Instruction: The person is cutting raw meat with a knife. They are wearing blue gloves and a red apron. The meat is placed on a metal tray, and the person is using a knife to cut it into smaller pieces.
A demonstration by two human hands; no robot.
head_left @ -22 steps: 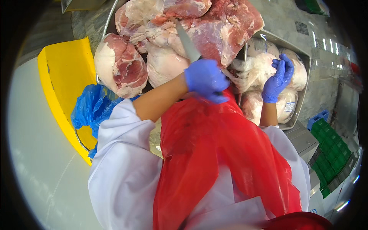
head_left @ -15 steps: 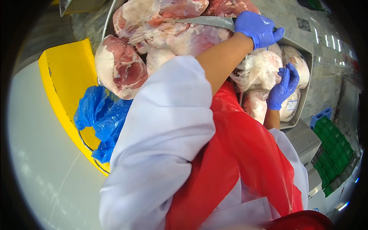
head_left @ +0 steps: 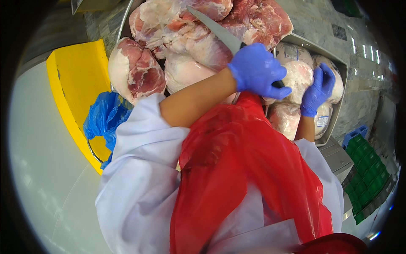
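Observation:
My left hand (head_left: 258,70), in a blue glove, grips a dark-handled knife (head_left: 215,29), its long blade slanting up-left over a pile of raw meat (head_left: 262,19). A round cut with pale fat (head_left: 135,72) lies at the pile's left, beside a pale piece (head_left: 186,72) partly behind my forearm. At the right, a steel bin (head_left: 343,84) holds several plastic-wrapped pieces (head_left: 294,80). My right hand (head_left: 318,91), also gloved, rests at the wrapped meat with bent fingers apart, touching it.
A yellow curved tray (head_left: 67,84) with a crumpled blue plastic bag (head_left: 103,116) stands at the left beside a pale surface (head_left: 38,148). A red apron (head_left: 249,161) covers my front. Green crates (head_left: 363,178) stand at the lower right beyond a steel box (head_left: 334,156).
My left hand swung the knife up and rightward, then came back down, the blade angled up-left again. My right hand shifted slightly right along the wrapped meat.

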